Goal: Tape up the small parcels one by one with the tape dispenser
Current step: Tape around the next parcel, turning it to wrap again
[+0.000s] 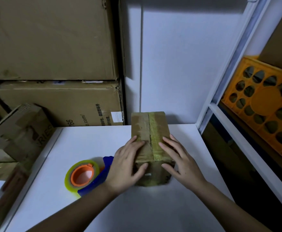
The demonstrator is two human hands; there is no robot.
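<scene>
A small brown cardboard parcel [149, 129] stands on the white table [90, 143], with a yellowish tape strip running along its top seam. My left hand [128, 166] lies on the parcel's near left part, fingers straight on top and thumb on the front face. On the near right part, my right hand [178, 158] rests the same way. The blue tape dispenser [88, 177], with an orange hub and a clear yellowish roll, lies on the table just left of my left hand, touched by neither hand.
Large cardboard boxes [56, 101] are stacked at the back left, smaller cartons [18, 131] along the table's left edge. A white shelf frame [220, 104] on the right holds an orange plastic crate [264, 106]. A white wall panel stands behind the parcel.
</scene>
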